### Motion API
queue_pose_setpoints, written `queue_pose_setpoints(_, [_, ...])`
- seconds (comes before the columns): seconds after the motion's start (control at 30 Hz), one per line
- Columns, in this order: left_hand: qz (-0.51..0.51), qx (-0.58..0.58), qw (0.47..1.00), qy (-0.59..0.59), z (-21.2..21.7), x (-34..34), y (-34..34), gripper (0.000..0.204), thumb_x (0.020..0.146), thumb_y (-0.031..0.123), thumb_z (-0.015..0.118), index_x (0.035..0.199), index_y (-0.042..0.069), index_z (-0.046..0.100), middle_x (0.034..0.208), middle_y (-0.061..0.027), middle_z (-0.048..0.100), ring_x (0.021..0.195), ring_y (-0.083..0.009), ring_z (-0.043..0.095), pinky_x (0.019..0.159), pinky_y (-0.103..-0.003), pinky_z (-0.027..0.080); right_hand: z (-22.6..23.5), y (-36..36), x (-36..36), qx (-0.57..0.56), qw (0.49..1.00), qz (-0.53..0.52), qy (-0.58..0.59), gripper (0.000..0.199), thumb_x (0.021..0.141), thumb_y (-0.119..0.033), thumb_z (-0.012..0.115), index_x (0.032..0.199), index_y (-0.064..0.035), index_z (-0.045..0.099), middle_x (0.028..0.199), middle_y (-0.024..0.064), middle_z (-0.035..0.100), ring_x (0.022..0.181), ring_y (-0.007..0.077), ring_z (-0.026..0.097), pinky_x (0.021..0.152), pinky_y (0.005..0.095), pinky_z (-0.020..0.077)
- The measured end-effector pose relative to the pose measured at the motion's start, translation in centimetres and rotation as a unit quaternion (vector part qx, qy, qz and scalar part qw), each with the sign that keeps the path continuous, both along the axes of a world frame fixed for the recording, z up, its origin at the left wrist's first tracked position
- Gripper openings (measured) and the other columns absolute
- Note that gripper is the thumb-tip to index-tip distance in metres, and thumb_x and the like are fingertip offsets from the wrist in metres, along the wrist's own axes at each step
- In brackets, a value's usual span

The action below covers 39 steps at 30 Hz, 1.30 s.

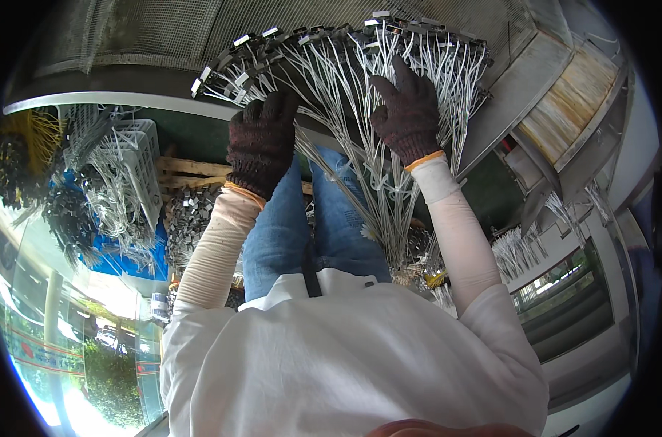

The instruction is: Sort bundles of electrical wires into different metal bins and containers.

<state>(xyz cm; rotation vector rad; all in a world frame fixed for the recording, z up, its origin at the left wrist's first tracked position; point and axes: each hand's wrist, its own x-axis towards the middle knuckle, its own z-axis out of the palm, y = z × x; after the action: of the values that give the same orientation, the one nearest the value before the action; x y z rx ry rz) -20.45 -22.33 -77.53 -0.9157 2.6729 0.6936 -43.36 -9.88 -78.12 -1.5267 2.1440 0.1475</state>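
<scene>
A wide fan of thin white cables [343, 80] with small dark, metal-edged end pieces [379, 23] spreads across the mesh-topped work surface. Its strands run down toward me and gather between my knees. At the fan's left side is my left hand [262, 142], in a dark knitted glove with the fingers curled; the leftmost cables pass into it and come out at its right. My right hand [409, 116], gloved alike, lies over the right half of the fan. Its fingers are apart and stretched over the strands, with no grip visible.
Wire mesh [141, 36] covers the surface beyond a pale front edge. At left, cable bundles hang by a white plastic crate [143, 156] and a blue container [138, 255]. Wooden slats [189, 171] lie beside my legs. A rusty metal panel [571, 102] stands at far right.
</scene>
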Motion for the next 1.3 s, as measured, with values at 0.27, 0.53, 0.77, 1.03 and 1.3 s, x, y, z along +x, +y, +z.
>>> queue_pose_setpoints(0.27, [-0.003,-0.028,0.999,0.027,0.1,0.1,0.1,0.041,0.076,0.014,0.062,0.118,0.015,0.061,0.113,-0.0038,0.059,0.093,-0.0263,0.061,0.075,-0.044,0.05,0.2,0.4,-0.3,-0.002,0.999,-0.011,0.034,0.053,0.069,-0.024,0.07,0.121,-0.0209,0.064,0.143,0.0134,0.044,0.119,0.0345,0.05,0.111,0.053,0.0333])
queue_pose_setpoints(0.53, [-0.007,-0.02,1.0,0.022,0.0,0.9,0.3,0.047,0.078,0.014,0.061,0.125,0.015,0.06,0.122,-0.0037,0.058,0.098,-0.0271,0.061,0.077,-0.045,0.051,0.9,0.5,-0.8,0.034,0.998,-0.029,0.048,0.056,0.07,-0.024,0.067,0.126,-0.0255,0.061,0.147,0.0142,0.041,0.112,0.0355,0.052,0.108,0.0474,0.038])
queue_pose_setpoints(0.77, [-0.004,0.025,1.0,-0.002,0.2,1.2,0.3,0.056,0.083,0.016,0.056,0.138,0.018,0.05,0.13,-0.011,0.057,0.112,-0.0324,0.058,0.086,-0.047,0.049,1.0,0.7,-0.9,0.027,0.998,-0.035,0.044,0.056,0.07,-0.023,0.067,0.126,-0.0268,0.061,0.146,0.0129,0.041,0.111,0.0352,0.052,0.106,0.0469,0.0398])
queue_pose_setpoints(1.03, [-0.01,0.014,1.0,0.015,-0.3,2.0,0.7,0.055,0.084,0.017,0.057,0.139,0.018,0.05,0.131,-0.0114,0.058,0.112,-0.0322,0.058,0.087,-0.047,0.049,1.1,0.9,-0.7,0.01,0.998,-0.031,0.052,0.055,0.07,-0.023,0.066,0.125,-0.0272,0.061,0.143,0.0139,0.042,0.105,0.0347,0.053,0.1,0.0467,0.0437])
queue_pose_setpoints(1.3, [-0.011,-0.026,0.998,0.05,0.1,1.9,0.7,0.057,0.077,0.01,0.061,0.133,0.014,0.054,0.13,-0.006,0.057,0.106,-0.0276,0.061,0.086,-0.044,0.05,1.1,1.0,-0.6,-0.003,0.997,-0.028,0.073,0.054,0.071,-0.022,0.066,0.124,-0.0275,0.061,0.139,0.0143,0.045,0.099,0.0344,0.055,0.09,0.0465,0.049])
